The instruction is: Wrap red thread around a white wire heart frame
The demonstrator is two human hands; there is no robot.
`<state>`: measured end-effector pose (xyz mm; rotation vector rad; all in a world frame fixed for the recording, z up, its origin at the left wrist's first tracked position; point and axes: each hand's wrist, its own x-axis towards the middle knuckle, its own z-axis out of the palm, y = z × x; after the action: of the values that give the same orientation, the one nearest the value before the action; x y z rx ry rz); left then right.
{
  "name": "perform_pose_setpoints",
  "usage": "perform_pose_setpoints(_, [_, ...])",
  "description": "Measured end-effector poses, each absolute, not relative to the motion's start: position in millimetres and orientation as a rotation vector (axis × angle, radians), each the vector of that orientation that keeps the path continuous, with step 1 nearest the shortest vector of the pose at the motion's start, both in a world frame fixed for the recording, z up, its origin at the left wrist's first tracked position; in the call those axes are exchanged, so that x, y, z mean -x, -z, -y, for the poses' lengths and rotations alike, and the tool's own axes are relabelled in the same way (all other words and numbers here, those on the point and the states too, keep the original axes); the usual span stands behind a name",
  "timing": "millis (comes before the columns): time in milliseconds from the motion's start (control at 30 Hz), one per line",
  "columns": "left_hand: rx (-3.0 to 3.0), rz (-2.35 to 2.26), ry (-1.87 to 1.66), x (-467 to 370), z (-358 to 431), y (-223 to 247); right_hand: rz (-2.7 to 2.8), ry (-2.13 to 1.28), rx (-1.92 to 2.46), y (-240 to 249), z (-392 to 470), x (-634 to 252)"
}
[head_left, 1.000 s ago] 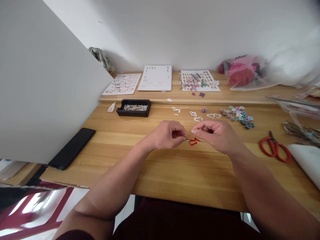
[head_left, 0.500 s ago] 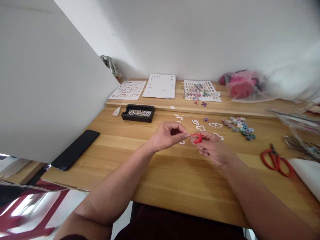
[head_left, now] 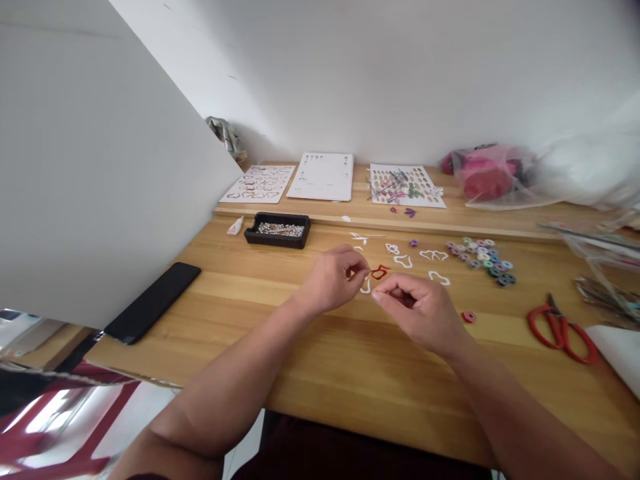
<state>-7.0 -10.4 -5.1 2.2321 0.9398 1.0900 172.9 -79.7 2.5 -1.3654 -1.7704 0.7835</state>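
Observation:
Over the middle of the wooden table (head_left: 225, 280), my left hand (head_left: 337, 277) pinches the stem end of a small red looped piece (head_left: 380, 272), which points to the right. My right hand (head_left: 417, 307) is just below and to the right of that piece, thumb and forefinger pressed together; whatever lies between those fingertips is too small to make out. A red spool (head_left: 469, 317) lies on the table to the right of my right hand. Several white outline shapes (head_left: 433, 255) lie beyond both hands.
Red-handled scissors (head_left: 563, 330) and a cluster of coloured spools (head_left: 483, 257) lie at right. A black tray (head_left: 253, 238) of beads, a glue bottle (head_left: 235, 226) and a phone (head_left: 153, 302) are at left. Printed sheets (head_left: 323, 177) rest on the raised back ledge.
The red piece now extends from my left fingers, with my right hand apart from it and slightly lower. A red spool now shows on the table by my right hand.

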Motion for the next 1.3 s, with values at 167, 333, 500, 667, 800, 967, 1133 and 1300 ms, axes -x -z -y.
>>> perform_pose_setpoints(167, [-2.589, -0.694, -0.801, 11.0, 15.7, 1.6, 1.707, -0.661, 1.449, -9.2, 71.6, -187.1])
perform_pose_setpoints(333, [-2.314, -0.535, -0.848, 11.6, 19.0, -9.7, 1.554, -0.886, 1.431, -8.8, 57.9, -199.4])
perform_pose_setpoints(500, [-1.919, -0.595, -0.980, 9.8, 18.4, -11.3, 1.145, -1.364, 1.331, 3.0, 52.6, -197.3])
perform_pose_setpoints(667, [-1.681, -0.662, -1.042, 7.8, 13.7, -6.3, 1.077, -1.456, 1.287, 10.0, 56.4, -187.6])
perform_pose_setpoints(800, [-1.631, -0.762, -1.115, 6.6, 11.1, -5.6, 1.248, -1.335, 1.301, 7.9, 61.5, -180.0])
perform_pose_setpoints(967, [-1.616, -0.857, -1.158, 5.3, 9.6, -3.6, 1.559, -1.070, 1.363, 6.8, 67.2, -174.4])
perform_pose_setpoints(1133, [-1.774, -0.970, -1.183, 6.6, 6.1, 1.2, 1.695, -0.864, 1.408, -5.9, 79.0, -171.6])
perform_pose_setpoints(1300, [-2.047, -0.925, -1.131, 8.5, 10.2, -1.0, 1.897, -0.479, 1.442, -38.9, 86.4, -174.7])
